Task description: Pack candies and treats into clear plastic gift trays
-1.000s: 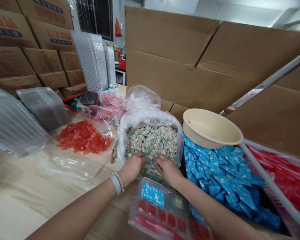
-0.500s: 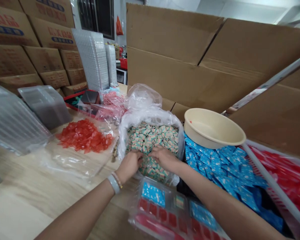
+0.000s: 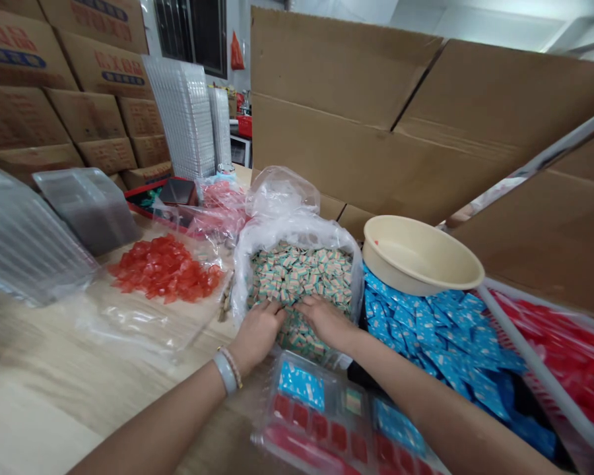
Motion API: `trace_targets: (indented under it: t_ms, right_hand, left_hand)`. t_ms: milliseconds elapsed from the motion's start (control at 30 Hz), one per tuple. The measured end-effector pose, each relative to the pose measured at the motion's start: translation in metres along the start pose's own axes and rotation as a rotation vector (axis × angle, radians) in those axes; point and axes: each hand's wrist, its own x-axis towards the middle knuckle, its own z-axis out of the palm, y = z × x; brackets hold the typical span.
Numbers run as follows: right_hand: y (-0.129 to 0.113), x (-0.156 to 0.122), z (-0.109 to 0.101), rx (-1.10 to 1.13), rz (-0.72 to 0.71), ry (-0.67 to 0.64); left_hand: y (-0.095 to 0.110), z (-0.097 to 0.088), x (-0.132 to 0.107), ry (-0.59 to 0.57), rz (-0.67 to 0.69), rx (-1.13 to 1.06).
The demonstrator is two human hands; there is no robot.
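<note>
Both of my hands reach into a clear plastic bag (image 3: pixel 257 247) full of small green-and-white wrapped candies (image 3: pixel 301 270). My left hand (image 3: pixel 257 330), with bracelets at the wrist, curls its fingers into the near edge of the heap. My right hand (image 3: pixel 327 320) lies beside it, knuckles up, fingers bent down into the candies. The fingertips of both are buried, so what they grip stays hidden. Just in front of my arms sits a clear compartment tray (image 3: pixel 321 415) holding blue packets and red pieces.
A pile of red candies (image 3: pixel 165 267) lies on plastic at the left. A cream bowl (image 3: pixel 420 254) rests on blue packets (image 3: pixel 440 330); red packets (image 3: pixel 574 356) fill the bin at right. Stacked clear trays (image 3: pixel 183 119) and cardboard boxes (image 3: pixel 376 112) stand behind.
Both hands have shifted slightly within the bag, a little farther into the candy heap and then back toward its near edge. Nothing else has moved.
</note>
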Motion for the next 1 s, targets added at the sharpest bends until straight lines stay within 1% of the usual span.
trace_targets:
  t_ms: [100,200,267,333,433,500,600,767,1000]
  right_hand:
    - [-0.002,-0.001,-0.001,-0.028,0.013,-0.015]
    - [-0.005,-0.005,-0.004,-0.024,0.051,-0.021]
    - [-0.007,-0.007,-0.007,-0.015,0.087,-0.025]
    - [-0.008,-0.009,-0.01,-0.026,0.104,-0.006]
    - [-0.009,-0.011,-0.01,-0.043,0.067,0.04]
    - [-0.009,-0.012,-0.007,-0.019,0.037,0.047]
    - [-0.007,-0.013,0.0,0.035,0.033,0.059]
    - [-0.003,-0.014,0.006,0.066,0.021,0.091]
    - [-0.012,-0.014,0.001,-0.041,0.013,0.053]
  left_hand:
    - [-0.004,-0.001,-0.004,0.041,0.002,-0.078]
    - [-0.012,-0.005,-0.009,0.063,-0.082,-0.218]
    - [-0.016,-0.008,-0.01,0.044,-0.119,-0.283]
    - [-0.017,-0.011,-0.008,0.001,-0.105,-0.316]
    - [-0.013,-0.015,-0.002,-0.055,-0.067,-0.321]
    - [-0.009,-0.016,0.0,-0.073,-0.089,-0.302]
    - [-0.006,-0.014,0.0,-0.101,-0.127,-0.282]
    - [-0.008,-0.005,-0.002,-0.078,-0.085,-0.3]
    - [-0.01,0.001,-0.004,-0.054,-0.067,-0.346]
